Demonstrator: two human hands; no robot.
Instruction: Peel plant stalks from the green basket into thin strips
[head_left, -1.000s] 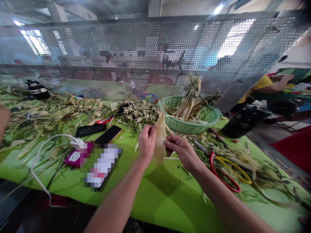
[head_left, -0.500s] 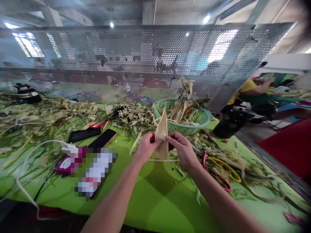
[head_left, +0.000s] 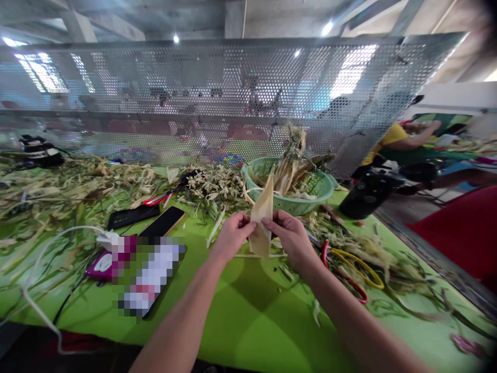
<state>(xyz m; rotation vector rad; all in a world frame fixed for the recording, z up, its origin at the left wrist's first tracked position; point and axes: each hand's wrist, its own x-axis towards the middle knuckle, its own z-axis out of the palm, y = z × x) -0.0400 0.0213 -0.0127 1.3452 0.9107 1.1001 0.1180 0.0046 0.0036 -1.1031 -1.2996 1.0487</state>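
Note:
A pale dried corn husk (head_left: 262, 212) stands upright above the green table, its pointed tip up. My left hand (head_left: 232, 235) pinches its left edge between thumb and fingers. On the opposite edge, my right hand (head_left: 289, 235) is closed on the same husk, its thumb lying across the front. The fingertips behind the husk are partly hidden. A thin pale strip (head_left: 243, 255) lies behind and below the husk. Just beyond both hands sits a light green plastic basket (head_left: 310, 204) holding more dried husks (head_left: 293, 173).
Scissors with red and yellow handles (head_left: 359, 267) lie among scraps right of my right forearm. A black container (head_left: 363, 199) stands at the right edge. Phones (head_left: 165, 224), a purple pack (head_left: 111, 264) and a white cable (head_left: 33, 285) are left. A perforated metal screen (head_left: 194, 98) closes the back.
The husk has turned slightly between my hands, and its tip now leans more to the right. Both hands keep their pinch at nearly the same place.

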